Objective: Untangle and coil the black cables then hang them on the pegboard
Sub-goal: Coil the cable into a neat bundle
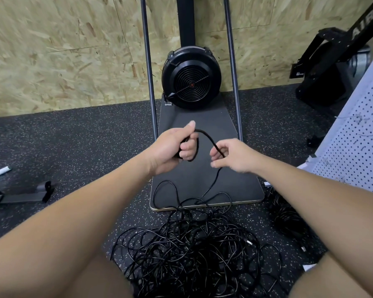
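A left hand [172, 147] clenches a thin, glossy black cable [207, 137] while the right hand [230, 155] pinches its arching loop. Below, a wiry tangle of cables [192, 250] sprawls across speckled rubber flooring [73, 147].

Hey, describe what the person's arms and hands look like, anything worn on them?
Both forearms are bare as far as the frame shows: no sleeves reach them. The left hand and right hand wear no gloves, and no watch, bracelet or ring is visible. The fingernails look short and unpainted.
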A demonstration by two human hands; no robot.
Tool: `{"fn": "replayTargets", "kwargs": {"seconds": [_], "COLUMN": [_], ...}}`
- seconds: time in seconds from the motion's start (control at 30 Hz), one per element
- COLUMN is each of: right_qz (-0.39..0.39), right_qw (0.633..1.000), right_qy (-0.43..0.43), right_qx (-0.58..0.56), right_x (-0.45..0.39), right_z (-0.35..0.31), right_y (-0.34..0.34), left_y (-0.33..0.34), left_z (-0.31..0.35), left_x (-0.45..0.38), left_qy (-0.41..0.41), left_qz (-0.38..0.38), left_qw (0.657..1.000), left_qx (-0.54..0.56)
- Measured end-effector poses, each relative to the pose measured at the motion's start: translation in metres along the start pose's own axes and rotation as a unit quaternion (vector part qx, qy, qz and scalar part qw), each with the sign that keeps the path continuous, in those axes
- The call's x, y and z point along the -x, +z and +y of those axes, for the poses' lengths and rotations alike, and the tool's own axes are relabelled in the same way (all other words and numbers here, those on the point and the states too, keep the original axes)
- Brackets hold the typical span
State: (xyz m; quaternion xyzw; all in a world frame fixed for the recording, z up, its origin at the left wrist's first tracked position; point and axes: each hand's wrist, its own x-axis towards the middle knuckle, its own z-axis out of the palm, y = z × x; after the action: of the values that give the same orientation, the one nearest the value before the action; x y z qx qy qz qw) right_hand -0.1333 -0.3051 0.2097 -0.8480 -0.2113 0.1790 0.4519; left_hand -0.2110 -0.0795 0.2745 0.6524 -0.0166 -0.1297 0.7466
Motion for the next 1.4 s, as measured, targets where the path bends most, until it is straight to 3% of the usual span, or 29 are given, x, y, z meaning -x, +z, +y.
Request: {"fn": "replayTargets", "kwargs": {"seconds": [0.13,0.23,0.3,0.4,0.53,0.67,0.8,0.97,1.07,1.17,1.33,1.4], "right_qz": [0.094,0.149,0.172,0.169,0.143,0.108,0.043,-0.042,0.012,0.080,-0.060,-0.053], "right_qw": [0.989,0.956,0.936,0.937,0.963,0.985,0.955,0.916,0.935,0.963,0.997,0.998], "right_qy": [0.106,0.153,0.164,0.170,0.167,0.112,0.004,-0.155,-0.186,-0.103,0.000,-0.004], "right_qx": [-0.040,-0.202,-0.259,-0.253,-0.157,0.077,0.293,0.368,0.303,0.236,0.057,0.015], "right_x": [-0.010,-0.012,-0.010,-0.006,-0.010,-0.010,0.003,0.017,0.018,0.021,0.023,0.024], "right_z": [0.017,0.011,0.006,0.002,0.001,-0.011,-0.039,-0.070,-0.076,-0.081,-0.061,-0.051], "right_y": [-0.001,-0.008,-0.012,-0.015,-0.003,0.010,0.034,0.041,0.028,0.012,-0.020,-0.028], "left_y": [0.005,0.004,0.001,-0.003,-0.005,-0.006,-0.005,-0.010,-0.016,-0.013,-0.017,-0.021], "left_z": [0.007,0.005,0.002,-0.003,-0.005,-0.006,-0.008,-0.017,-0.020,-0.016,-0.010,-0.011], "left_x": [0.002,0.000,-0.003,-0.005,-0.008,-0.010,-0.010,-0.014,-0.013,-0.008,-0.004,-0.003], "left_qy": [0.015,0.026,0.025,0.018,0.036,0.052,0.068,0.067,0.070,0.040,0.039,0.037], "left_qz": [0.009,0.017,0.025,0.041,0.068,0.118,0.109,0.120,0.125,0.074,0.057,0.066], "left_qw": [0.998,0.997,0.995,0.993,0.994,0.989,0.990,0.990,0.963,0.960,0.957,0.964], "left_qx": [0.059,0.075,0.094,0.108,0.083,0.075,0.052,-0.017,-0.228,-0.266,-0.280,-0.256]}}
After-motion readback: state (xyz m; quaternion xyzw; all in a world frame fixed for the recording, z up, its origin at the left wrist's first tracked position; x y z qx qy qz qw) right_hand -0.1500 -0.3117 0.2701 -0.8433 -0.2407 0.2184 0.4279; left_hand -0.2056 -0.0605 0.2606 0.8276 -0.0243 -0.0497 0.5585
